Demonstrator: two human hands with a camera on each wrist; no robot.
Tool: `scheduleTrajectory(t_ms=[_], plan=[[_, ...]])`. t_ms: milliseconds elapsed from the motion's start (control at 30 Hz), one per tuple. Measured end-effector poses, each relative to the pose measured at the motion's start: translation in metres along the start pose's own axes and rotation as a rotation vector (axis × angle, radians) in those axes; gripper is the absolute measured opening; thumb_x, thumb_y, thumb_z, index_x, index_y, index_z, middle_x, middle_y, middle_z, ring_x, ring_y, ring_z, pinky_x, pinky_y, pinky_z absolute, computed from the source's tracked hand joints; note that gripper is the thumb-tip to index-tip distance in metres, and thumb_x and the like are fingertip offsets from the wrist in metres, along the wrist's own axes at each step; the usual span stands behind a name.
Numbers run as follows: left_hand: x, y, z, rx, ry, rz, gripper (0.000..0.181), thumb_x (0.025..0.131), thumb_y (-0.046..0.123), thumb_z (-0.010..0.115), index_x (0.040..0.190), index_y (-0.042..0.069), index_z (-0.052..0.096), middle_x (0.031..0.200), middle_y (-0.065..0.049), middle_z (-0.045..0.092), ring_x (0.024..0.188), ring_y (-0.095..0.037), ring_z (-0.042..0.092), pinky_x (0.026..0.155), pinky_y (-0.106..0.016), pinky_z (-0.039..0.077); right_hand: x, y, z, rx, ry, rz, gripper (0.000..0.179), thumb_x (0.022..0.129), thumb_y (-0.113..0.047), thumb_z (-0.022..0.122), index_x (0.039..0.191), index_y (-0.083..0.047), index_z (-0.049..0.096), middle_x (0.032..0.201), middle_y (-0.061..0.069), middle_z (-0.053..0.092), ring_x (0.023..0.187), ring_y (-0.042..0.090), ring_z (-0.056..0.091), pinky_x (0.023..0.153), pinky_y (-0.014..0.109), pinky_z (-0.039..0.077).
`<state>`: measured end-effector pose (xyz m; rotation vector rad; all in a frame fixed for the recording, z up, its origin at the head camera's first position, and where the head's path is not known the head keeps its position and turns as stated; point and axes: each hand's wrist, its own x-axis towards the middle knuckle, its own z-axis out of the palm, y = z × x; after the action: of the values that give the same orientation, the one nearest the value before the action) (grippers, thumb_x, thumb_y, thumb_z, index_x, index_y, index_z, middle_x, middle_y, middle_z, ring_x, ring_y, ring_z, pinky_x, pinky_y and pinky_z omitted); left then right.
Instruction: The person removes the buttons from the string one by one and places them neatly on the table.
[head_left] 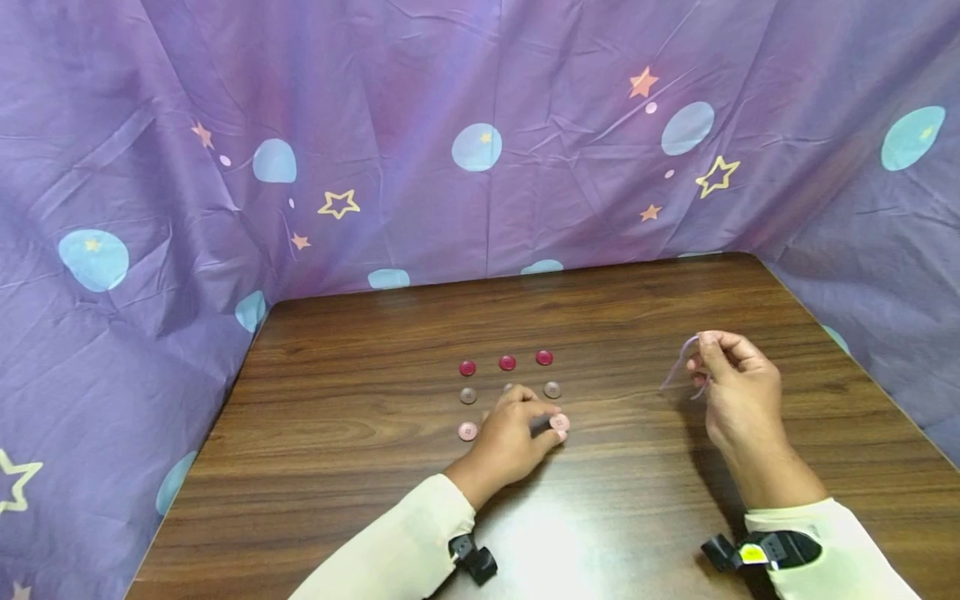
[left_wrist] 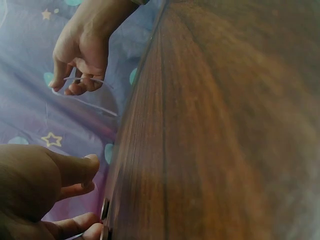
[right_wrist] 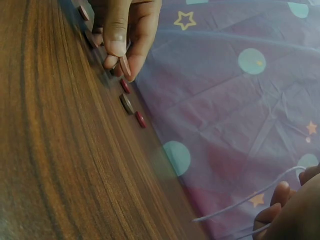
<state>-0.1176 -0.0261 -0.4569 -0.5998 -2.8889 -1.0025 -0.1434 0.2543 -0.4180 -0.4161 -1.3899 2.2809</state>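
Note:
In the head view my left hand (head_left: 513, 433) bends over the rows of buttons, thumb and index finger at opposite edges of a pink button (head_left: 559, 422). The right wrist view shows that pink button (right_wrist: 125, 65) tilted between the fingertips. Another pink button (head_left: 467, 431) lies left of the hand. Behind are grey-brown buttons (head_left: 552, 389), one partly covered by the fingers, and a row of three dark red buttons (head_left: 507, 362). Off to the right, above the table, my right hand (head_left: 738, 392) pinches a thin lavender cord (head_left: 677, 364), whose end hangs down to the left.
The brown wood-grain table (head_left: 337, 467) has its far edge against a purple curtain (head_left: 420, 100) printed with stars and planets. Curtain cloth also hangs at both sides. Black wrist cameras (head_left: 474, 560) are strapped over pale sleeves (head_left: 405, 537).

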Motion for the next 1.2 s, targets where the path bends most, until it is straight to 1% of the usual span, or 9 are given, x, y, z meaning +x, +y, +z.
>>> scheduleTrajectory(t_ms=[233, 633, 733, 867, 967, 1200], plan=[[0.001, 0.004, 0.001, 0.029, -0.006, -0.035, 0.031, 0.096, 0.031, 0.084, 0.126, 0.022, 0.083, 0.123, -0.002, 0.07, 0.119, -0.021, 0.064, 0.093, -0.05, 0.052, -0.001, 0.0, 0.0, 0.01, -0.008, 0.011, 0.016, 0.103, -0.004, 0.072, 0.087, -0.007, 0.075, 0.079, -0.002, 0.07, 0.06, 0.01, 0.063, 0.055, 0.02, 0.047], [0.001, 0.006, 0.002, 0.046, -0.005, -0.044, 0.031, 0.093, 0.031, 0.087, 0.123, 0.026, 0.084, 0.118, 0.0, 0.07, 0.118, -0.02, 0.063, 0.086, -0.04, 0.045, -0.002, -0.002, 0.001, 0.021, -0.013, 0.004, 0.015, 0.101, -0.003, 0.074, 0.087, -0.006, 0.075, 0.079, -0.002, 0.071, 0.06, 0.01, 0.064, 0.054, 0.02, 0.047], [0.001, 0.007, 0.003, 0.059, -0.008, -0.048, 0.032, 0.092, 0.031, 0.087, 0.124, 0.026, 0.084, 0.119, -0.001, 0.07, 0.122, -0.023, 0.064, 0.088, -0.044, 0.047, -0.001, -0.002, 0.001, 0.024, -0.016, 0.007, 0.015, 0.102, -0.003, 0.073, 0.087, -0.006, 0.075, 0.079, -0.002, 0.071, 0.06, 0.01, 0.064, 0.055, 0.02, 0.047], [0.002, 0.008, 0.005, 0.075, -0.013, -0.06, 0.032, 0.092, 0.031, 0.087, 0.123, 0.026, 0.084, 0.12, -0.001, 0.069, 0.127, -0.028, 0.064, 0.094, -0.055, 0.05, -0.001, -0.001, -0.001, 0.03, -0.02, 0.012, 0.015, 0.102, -0.003, 0.073, 0.087, -0.006, 0.075, 0.079, -0.002, 0.072, 0.061, 0.01, 0.064, 0.055, 0.02, 0.046], [0.003, 0.01, 0.005, 0.083, -0.012, -0.07, 0.031, 0.092, 0.03, 0.087, 0.122, 0.025, 0.084, 0.12, -0.001, 0.07, 0.126, -0.026, 0.063, 0.096, -0.057, 0.05, -0.001, -0.002, -0.002, 0.035, -0.025, 0.013, 0.015, 0.101, -0.003, 0.074, 0.087, -0.006, 0.075, 0.079, -0.002, 0.073, 0.06, 0.009, 0.064, 0.056, 0.02, 0.046], [0.004, 0.014, 0.006, 0.115, 0.009, -0.074, 0.03, 0.089, 0.028, 0.089, 0.119, 0.024, 0.085, 0.118, -0.002, 0.07, 0.12, -0.023, 0.063, 0.088, -0.049, 0.049, -0.001, -0.003, -0.002, 0.054, -0.039, 0.02, 0.015, 0.1, -0.001, 0.075, 0.086, -0.006, 0.076, 0.078, -0.001, 0.074, 0.06, 0.01, 0.064, 0.056, 0.021, 0.047]])
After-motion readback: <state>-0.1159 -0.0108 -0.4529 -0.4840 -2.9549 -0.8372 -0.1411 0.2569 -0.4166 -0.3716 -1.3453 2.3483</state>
